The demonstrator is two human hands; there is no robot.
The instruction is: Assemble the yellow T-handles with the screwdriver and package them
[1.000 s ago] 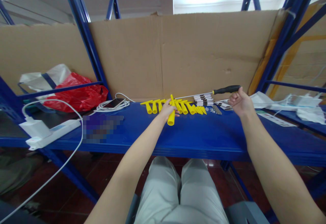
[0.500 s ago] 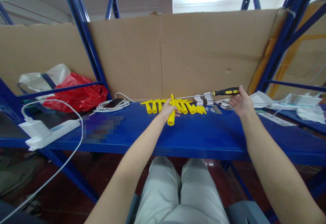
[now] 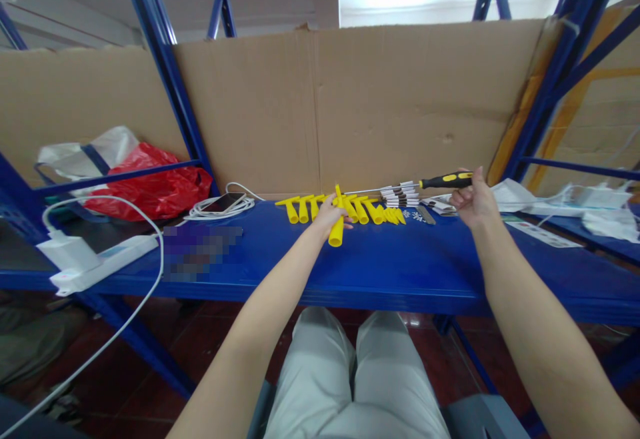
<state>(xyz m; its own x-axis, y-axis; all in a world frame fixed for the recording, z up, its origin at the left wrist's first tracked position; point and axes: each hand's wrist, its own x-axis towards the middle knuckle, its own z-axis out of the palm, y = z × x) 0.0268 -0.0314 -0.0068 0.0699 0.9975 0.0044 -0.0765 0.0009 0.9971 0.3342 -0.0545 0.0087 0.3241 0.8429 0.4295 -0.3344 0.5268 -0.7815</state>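
My left hand is closed round a yellow plastic tube-shaped handle, its open end toward me. My right hand grips the back end of a long screwdriver with a black and yellow handle. The screwdriver lies nearly level, and its thin shaft runs left to the top of the yellow piece; the exact tip contact is too small to make out. Behind and beside my left hand, several similar yellow pieces lie in a row. Small flat yellow parts lie at the row's right end.
White-and-brown strips are stacked behind the row, near small screws and a grey metal piece. A cardboard wall backs the blue table. Leftward are a phone, coiled white cable, power strip and red bag.
The fingers of my right hand have curled in and shifted slightly on the end of the screwdriver handle. My left hand and the yellow handle have stayed in place.
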